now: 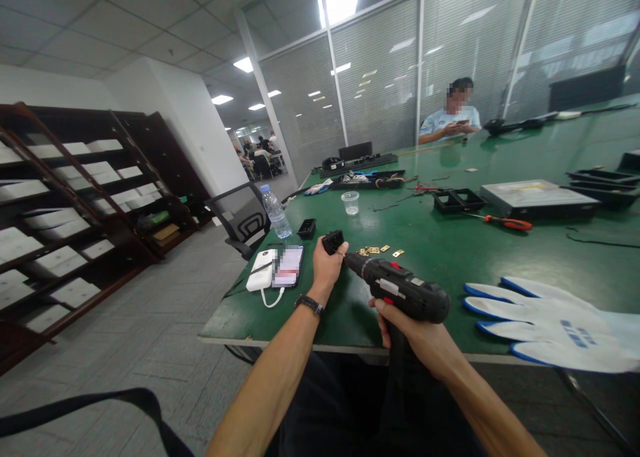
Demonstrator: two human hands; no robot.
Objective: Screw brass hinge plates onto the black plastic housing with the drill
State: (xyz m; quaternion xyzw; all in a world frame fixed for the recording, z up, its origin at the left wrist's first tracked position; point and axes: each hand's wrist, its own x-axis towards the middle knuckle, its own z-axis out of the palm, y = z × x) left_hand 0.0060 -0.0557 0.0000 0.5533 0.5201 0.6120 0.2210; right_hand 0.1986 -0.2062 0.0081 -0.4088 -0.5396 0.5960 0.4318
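Observation:
My left hand [329, 265] is closed around a small black plastic part [333, 242], held just above the green table. A black cordless drill [400, 285] lies across the view with its handle in my right hand [400, 320]. The drill points left, its chuck close to the black part; whether the bit touches it I cannot tell. Several small brass-coloured plates [373, 250] lie on the table beyond the chuck. A clear plastic cup [351, 204] and a small black tray [307, 228] stand farther back.
Left of my hands are a white power bank [261, 270], a phone [289, 267] and a water bottle [276, 212]. To the right lie white gloves [565, 327], an orange-handled screwdriver [507, 223] and black trays [459, 200]. A person [453, 114] sits across the table.

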